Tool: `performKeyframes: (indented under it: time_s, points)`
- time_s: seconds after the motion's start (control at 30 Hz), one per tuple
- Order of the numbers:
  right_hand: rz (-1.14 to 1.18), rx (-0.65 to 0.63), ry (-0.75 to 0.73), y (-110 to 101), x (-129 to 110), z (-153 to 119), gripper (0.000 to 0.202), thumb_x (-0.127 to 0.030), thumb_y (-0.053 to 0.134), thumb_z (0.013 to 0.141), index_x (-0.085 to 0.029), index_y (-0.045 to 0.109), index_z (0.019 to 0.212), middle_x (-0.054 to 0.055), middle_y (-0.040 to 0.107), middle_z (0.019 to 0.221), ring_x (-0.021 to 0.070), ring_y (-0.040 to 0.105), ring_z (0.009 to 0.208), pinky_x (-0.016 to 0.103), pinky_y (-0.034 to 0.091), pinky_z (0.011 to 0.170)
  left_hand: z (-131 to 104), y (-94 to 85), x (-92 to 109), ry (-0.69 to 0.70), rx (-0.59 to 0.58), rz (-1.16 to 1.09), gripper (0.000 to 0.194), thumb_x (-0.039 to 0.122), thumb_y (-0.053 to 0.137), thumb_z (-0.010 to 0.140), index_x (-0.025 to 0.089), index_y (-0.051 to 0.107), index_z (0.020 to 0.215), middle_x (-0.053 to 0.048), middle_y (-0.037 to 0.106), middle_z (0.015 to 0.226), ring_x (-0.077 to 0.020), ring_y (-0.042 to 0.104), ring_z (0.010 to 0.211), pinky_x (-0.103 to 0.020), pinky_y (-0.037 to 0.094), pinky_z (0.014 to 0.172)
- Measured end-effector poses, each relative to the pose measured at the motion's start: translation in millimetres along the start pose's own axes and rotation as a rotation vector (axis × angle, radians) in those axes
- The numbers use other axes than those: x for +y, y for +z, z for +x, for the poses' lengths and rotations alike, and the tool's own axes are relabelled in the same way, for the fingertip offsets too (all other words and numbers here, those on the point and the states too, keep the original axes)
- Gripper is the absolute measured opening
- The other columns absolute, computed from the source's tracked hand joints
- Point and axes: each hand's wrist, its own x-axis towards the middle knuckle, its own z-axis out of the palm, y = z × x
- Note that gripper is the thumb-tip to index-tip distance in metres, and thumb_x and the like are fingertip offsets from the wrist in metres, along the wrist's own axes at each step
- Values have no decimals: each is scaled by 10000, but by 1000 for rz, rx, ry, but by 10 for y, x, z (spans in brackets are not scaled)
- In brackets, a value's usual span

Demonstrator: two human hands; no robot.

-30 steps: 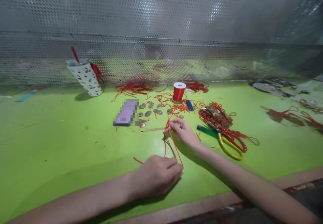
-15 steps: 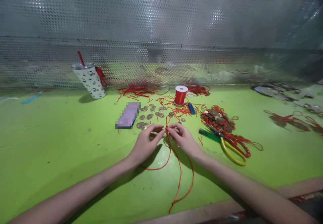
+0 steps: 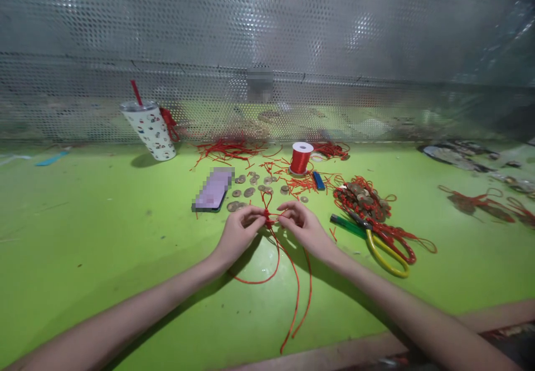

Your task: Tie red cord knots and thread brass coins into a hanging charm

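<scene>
My left hand (image 3: 243, 232) pinches a knotted red cord (image 3: 268, 219) just above the green table. From the knot a small loop points away from me, and long loose ends trail down toward the table's front edge. A strand of the same cord runs sideways from the knot to my right hand (image 3: 304, 227), whose thumb and fingertips are closed on it. Beyond the hands lie several round bronze-coloured coins (image 3: 249, 191). A spool of red cord (image 3: 301, 158) stands upright behind them.
To the right, scissors (image 3: 387, 251) with red and yellow handles lie by a green lighter (image 3: 349, 225) and a pile of corded coins (image 3: 361, 198). A phone (image 3: 214, 189), a patterned tumbler (image 3: 150, 131), a blue lighter (image 3: 318, 180) and red cord scraps (image 3: 229, 149) are farther back, before a perforated sheet (image 3: 209, 103).
My hands have moved apart, the left shifting slightly left with the knot. A strand is now drawn out to the right between them, and the trailing ends have separated at their tips.
</scene>
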Motion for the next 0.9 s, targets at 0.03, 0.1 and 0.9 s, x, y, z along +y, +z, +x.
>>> performKeyframes:
  time_s: [0.03,0.1,0.9]
  points:
    - [-23,15,-9,-15,-11,7,213,-373,630,898,-227,579,1044,-5,609,797,157,566,718,304,425,636,-6,4,8,-7,-15,-6,172,303,722,768,158,711,861,-59,764,860,-217,729,825,-376,583,838]
    - [-63,33,-36,-31,-33,13,190,-355,623,901,-222,582,1031,13,634,840,170,594,760,312,441,660,-21,20,14,-11,-55,-14,186,323,729,776,162,707,866,-57,763,851,-218,729,815,-377,588,822]
    - [-202,38,-171,36,-74,-51,128,-227,658,874,-227,661,1003,37,744,870,209,704,834,377,534,804,18,-5,-16,-71,-52,-66,414,411,812,740,148,685,1033,-97,796,921,-257,753,885,-372,590,792]
